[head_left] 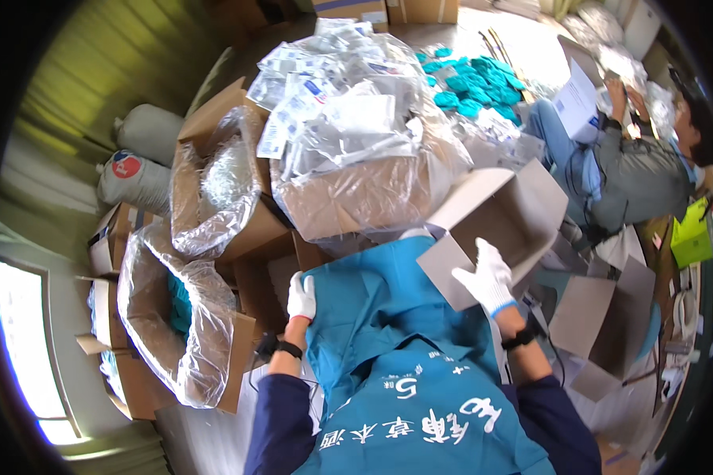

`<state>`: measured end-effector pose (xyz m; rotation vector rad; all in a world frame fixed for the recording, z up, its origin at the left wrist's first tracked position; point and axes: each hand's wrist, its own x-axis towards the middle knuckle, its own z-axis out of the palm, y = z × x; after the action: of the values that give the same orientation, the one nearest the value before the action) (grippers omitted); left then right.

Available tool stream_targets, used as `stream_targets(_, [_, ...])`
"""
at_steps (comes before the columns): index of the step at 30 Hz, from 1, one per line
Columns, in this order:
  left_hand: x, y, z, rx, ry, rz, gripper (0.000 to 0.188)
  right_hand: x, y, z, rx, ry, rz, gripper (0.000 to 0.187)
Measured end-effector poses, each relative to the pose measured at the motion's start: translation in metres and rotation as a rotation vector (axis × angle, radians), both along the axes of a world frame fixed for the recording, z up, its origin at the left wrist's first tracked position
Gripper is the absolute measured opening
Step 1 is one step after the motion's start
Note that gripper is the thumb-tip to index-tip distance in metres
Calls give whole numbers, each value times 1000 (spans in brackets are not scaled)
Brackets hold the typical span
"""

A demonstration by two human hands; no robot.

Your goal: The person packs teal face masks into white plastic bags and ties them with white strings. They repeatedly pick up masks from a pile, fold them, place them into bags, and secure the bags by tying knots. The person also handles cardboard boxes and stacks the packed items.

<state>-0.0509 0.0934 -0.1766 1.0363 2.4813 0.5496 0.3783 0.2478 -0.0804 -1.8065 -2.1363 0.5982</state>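
A teal apron (404,348) with white lettering covers my front and spreads forward over my lap. In a white knit glove, my left hand (300,298) is at the left edge of the apron, its fingers closed on the cloth. Also gloved in white, my right hand (489,279) has its thumb and fingers apart, beside the near flap of an open cardboard box (523,206). Nothing shows between those fingers. Dark bands circle both my wrists.
Ahead stands a large plastic-lined carton (356,194) heaped with clear packets (333,103). Plastic-lined boxes (186,324) stand left. Teal bundles (479,83) lie farther back. At right sits another person (634,174) holding a white sheet, with an open box (602,317) nearer me.
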Motion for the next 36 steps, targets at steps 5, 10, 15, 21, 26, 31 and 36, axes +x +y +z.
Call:
stream_targets(5, [14,-6,20,-45,143,-5,59,6,21,-27,-214,-11,227,42])
stream_targets(10, [35,5,56,294,320,-225,55,16,40,-10,123,-49,106,29])
stream_targets(15, [93,28,117,445,389,-359,80,68,65,77,110,686,-126,25])
stream_targets(21, [158,59,182,528,-83,-658,110,79,24,184,-96,1214,-243,34])
stream_targets(26, [211,46,229,629,-1227,-762,83,46,12,174,-669,1626,138,39])
stream_targets(31, [201,26,244,815,-726,-597,19,6,0,134,-111,1254,183,55])
stream_targets(36, [165,21,273,1048,-542,-310,15,-48,3,179,-665,1716,319,82])
